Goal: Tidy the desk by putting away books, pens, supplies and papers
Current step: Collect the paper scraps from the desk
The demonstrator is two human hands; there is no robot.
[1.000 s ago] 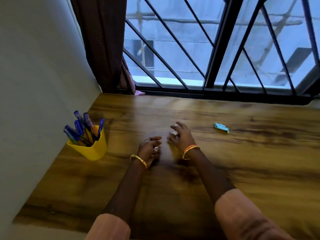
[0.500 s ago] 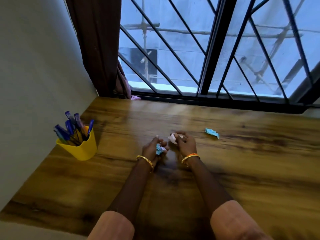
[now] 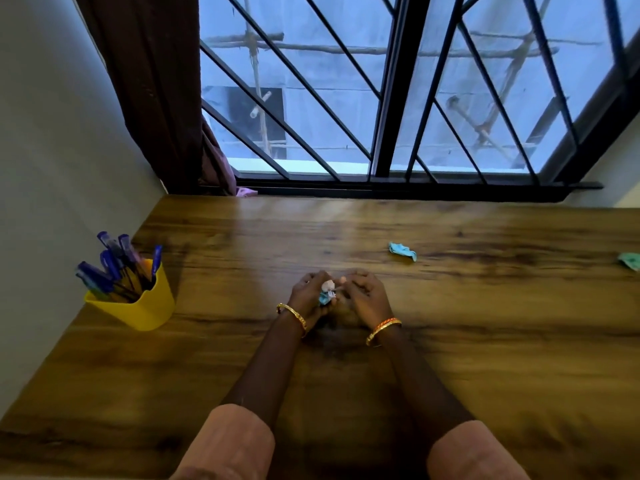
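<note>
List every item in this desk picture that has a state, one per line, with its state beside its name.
Left hand: curled, holding crumpled scraps.
Right hand: curled, pinching the same scraps.
Crumpled scraps: bunched between both hands, just above the desk.
Blue paper scrap: crumpled, lying loose on the desk.
Green paper scrap: crumpled, at the right edge.
Yellow pen cup: upright, holding pens.
Pens: standing in the cup, caps up.

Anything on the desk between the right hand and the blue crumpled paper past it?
Head view: nothing. Only bare wood of the desk lies between the right hand and the blue crumpled paper.
</note>
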